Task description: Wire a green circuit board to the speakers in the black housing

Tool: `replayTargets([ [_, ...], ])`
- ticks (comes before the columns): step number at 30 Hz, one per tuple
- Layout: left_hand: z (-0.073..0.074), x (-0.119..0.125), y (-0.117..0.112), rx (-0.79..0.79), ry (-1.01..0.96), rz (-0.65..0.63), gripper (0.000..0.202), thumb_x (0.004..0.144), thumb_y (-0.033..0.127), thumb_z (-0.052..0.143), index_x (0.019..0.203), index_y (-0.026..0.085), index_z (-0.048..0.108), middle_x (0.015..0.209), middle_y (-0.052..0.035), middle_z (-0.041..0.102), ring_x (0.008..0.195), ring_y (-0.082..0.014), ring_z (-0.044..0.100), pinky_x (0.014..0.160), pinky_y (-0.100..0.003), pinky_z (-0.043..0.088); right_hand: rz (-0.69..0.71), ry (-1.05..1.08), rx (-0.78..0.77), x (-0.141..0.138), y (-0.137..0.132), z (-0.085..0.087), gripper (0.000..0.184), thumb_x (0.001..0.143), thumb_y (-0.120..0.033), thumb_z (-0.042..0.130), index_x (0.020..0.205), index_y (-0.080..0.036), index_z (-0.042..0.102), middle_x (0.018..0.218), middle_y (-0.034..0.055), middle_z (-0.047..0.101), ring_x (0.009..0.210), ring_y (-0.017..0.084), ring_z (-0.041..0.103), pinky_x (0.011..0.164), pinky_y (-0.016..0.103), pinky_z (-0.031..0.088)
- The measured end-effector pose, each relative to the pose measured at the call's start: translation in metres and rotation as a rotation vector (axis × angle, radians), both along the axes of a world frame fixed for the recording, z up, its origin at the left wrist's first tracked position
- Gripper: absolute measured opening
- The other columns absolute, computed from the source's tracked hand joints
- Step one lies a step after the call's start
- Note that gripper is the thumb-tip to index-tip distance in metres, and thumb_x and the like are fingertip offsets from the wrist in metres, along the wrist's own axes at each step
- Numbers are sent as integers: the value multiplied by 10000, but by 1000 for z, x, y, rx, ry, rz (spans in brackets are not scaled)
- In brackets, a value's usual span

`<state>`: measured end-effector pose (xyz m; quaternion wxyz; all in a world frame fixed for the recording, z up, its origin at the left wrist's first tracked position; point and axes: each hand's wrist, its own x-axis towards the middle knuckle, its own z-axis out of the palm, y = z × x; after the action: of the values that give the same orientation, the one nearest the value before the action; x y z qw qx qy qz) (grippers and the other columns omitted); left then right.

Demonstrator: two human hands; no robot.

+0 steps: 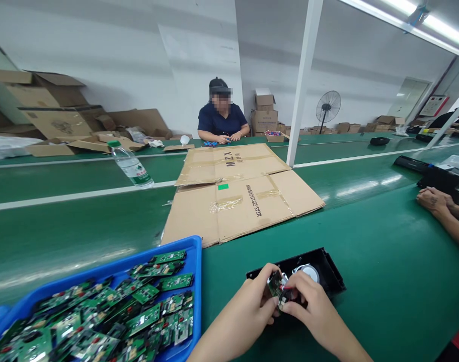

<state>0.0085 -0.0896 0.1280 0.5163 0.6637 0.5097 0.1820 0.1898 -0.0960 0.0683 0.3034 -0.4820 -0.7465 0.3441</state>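
My left hand (252, 304) and my right hand (308, 304) meet over the near edge of the green table, both pinching a small green circuit board (278, 289) with a red wire. Right behind the board lies a black plastic housing (327, 269) with a round silver speaker (308, 272) set in it. To my left stands a blue bin (194, 251) heaped with several green circuit boards (139, 311).
A flattened cardboard sheet (237, 196) lies mid-table, a water bottle (131, 166) to its left. A white post (303, 85) rises behind it. Across the table sits a person (222, 118); another person's hands (437, 201) rest at the right edge. Cardboard boxes (56, 115) are stacked far left.
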Motion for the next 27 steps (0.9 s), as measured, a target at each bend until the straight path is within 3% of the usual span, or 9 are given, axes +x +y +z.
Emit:
replayTargets([
  [2,-2,1,-1,3,22,26,300,813,193,378,1090,267,467,733,15,582,696,-187,611,618,-281,453,-7,82,-116,6,6,11,194,918,-374,445,967,-220,553,877,9,558,756,118,540,646,215,436],
  [4,-2,3,-1,17,80,55,336,786,170,382,1102,252,465,658,24,570,638,-192,603,565,-277,437,-30,40,-148,8,13,20,174,935,-302,410,938,-223,564,879,2,566,780,114,546,668,211,434],
  [8,0,9,1,-62,58,98,417,738,110,387,1137,230,407,613,35,568,603,-200,632,526,-274,449,79,-270,-81,2,28,24,156,832,-80,511,860,-219,576,924,-14,557,792,113,544,652,201,395],
  [13,3,13,7,-149,23,136,367,714,63,388,1044,223,413,546,62,542,575,-194,650,519,-265,483,116,-447,-9,-3,39,21,114,809,-80,509,774,-187,518,901,-4,533,707,99,481,567,199,281],
  [18,-4,10,11,-163,-132,297,290,770,182,434,1053,231,393,650,27,588,715,-234,688,637,-334,546,-27,-147,-231,11,40,18,113,904,-240,369,810,-192,410,763,-20,501,628,88,396,562,205,293],
  [21,-11,8,12,-113,-147,345,308,792,294,452,1087,246,379,682,15,590,751,-248,682,679,-363,541,-7,86,-335,18,40,16,118,897,-281,389,825,-190,412,733,-26,505,612,79,401,570,204,326],
  [24,-14,9,11,-66,-128,361,321,797,332,440,1101,250,376,682,8,586,745,-249,673,684,-369,529,-54,223,-338,18,39,14,137,869,-311,459,837,-178,469,758,-8,540,658,87,450,608,209,363],
  [27,-11,12,10,-39,-127,365,304,799,315,423,1091,247,376,661,10,582,722,-249,669,668,-360,511,-157,241,-237,15,38,12,155,838,-321,521,801,-170,522,731,-5,543,673,97,481,629,214,385],
])
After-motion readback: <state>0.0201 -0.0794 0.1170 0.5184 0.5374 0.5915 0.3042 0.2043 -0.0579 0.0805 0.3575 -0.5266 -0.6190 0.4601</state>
